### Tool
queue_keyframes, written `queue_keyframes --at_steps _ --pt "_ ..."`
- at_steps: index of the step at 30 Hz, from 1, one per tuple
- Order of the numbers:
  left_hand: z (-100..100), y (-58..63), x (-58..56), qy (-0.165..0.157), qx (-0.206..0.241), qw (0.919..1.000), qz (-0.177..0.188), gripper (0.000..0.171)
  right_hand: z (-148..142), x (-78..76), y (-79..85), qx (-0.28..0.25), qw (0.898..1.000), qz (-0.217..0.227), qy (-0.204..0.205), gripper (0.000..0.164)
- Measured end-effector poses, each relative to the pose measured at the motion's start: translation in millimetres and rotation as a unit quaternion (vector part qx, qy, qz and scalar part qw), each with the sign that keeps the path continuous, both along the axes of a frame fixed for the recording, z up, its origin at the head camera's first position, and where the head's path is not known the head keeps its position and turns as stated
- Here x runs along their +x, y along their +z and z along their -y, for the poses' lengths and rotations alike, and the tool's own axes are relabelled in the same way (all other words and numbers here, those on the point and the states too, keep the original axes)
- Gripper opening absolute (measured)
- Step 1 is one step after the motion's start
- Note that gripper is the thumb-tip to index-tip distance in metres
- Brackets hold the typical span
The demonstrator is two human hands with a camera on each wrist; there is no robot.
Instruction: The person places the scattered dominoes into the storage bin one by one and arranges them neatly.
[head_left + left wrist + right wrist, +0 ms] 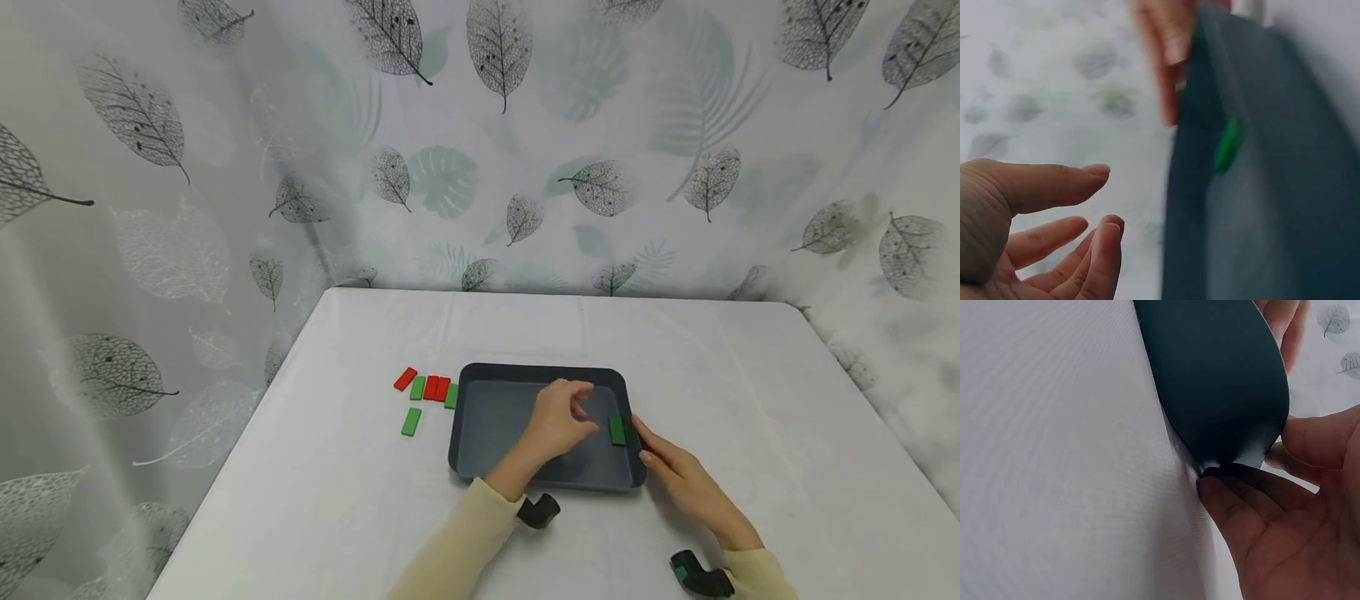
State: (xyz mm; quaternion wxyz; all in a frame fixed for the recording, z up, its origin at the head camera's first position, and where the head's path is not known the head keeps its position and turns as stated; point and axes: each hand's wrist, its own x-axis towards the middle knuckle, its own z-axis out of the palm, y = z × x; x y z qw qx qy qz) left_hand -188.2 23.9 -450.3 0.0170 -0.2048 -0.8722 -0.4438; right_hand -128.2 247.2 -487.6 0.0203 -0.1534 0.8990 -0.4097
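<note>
My left hand (557, 423) hovers over a dark grey baking tray (502, 450), thumb and fingertips apart with nothing between them. Inside the tray, near its right wall, lies a green tile (617, 431). My right hand (678, 479) holds the tray by its right side. In the right wrist view, the thumb of the right hand (1291, 506) lies at the rim while the fingers (1235, 506) reach under the tray's edge. The left wrist view shows the left hand (1054, 231) with a gap between thumb and fingers, beside the blurred tray.
Left of the tray, red tiles (405, 379) and green tiles (411, 422) lie scattered on the white tablecloth (315, 500). One green tile (451, 396) is right at the tray's left wall. A leaf-patterned curtain (502, 167) hangs behind and beside the table.
</note>
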Motion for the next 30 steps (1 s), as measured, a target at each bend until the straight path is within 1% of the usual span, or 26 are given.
queue_keyframes --at_steps 2,4,7,9,12,15,17,19,22,24,27,30 --pt "22 12.4 -0.7 0.004 0.024 0.9995 -0.020 0.051 0 -0.9 -0.5 -0.008 1.000 -0.005 0.002 0.052" --pt "49 23.0 -2.4 0.008 0.052 0.9982 -0.030 0.049 0 -1.5 -1.0 -0.015 1.000 -0.011 0.005 0.052" --pt "92 32.0 -4.6 0.022 0.091 0.9951 -0.031 0.046 0 -1.7 -1.2 -0.018 1.000 -0.016 0.006 0.052" --pt "120 33.3 -5.9 0.036 0.100 0.9940 -0.023 0.046 -1 -1.3 -0.8 -0.014 1.000 -0.017 0.004 0.052" --pt "159 28.3 -6.6 0.064 0.103 0.9926 0.005 0.046 -1 -0.3 -0.5 -0.012 1.000 -0.009 0.004 0.052" --pt "195 19.2 -5.9 0.085 0.092 0.9916 0.032 0.047 0 0.1 -1.4 -0.013 1.000 -0.002 0.004 0.052" --pt "215 12.8 -5.0 0.095 0.091 0.9898 0.056 0.047 -1 0.3 -2.0 -0.013 1.000 -0.001 0.004 0.052" --pt "232 5.5 -4.5 0.102 0.091 0.9868 0.087 0.049 -1 0.8 -2.8 -0.014 1.000 -0.003 0.004 0.052" --pt "250 -6.9 -4.5 0.109 0.102 0.9791 0.138 0.052 -1 1.5 -3.5 -0.017 1.000 -0.009 0.007 0.052" --pt "258 -15.1 -4.8 0.113 0.105 0.9744 0.164 0.054 -1 2.0 -3.8 -0.020 1.000 -0.009 0.007 0.052" --pt "266 -26.4 -5.3 0.112 0.106 0.9700 0.188 0.055 -1 2.0 -4.0 -0.021 1.000 -0.009 0.008 0.052" --pt "269 -35.7 -7.2 0.098 0.098 0.9700 0.199 0.056 -1 1.8 -4.4 -0.021 1.000 -0.006 0.008 0.052"
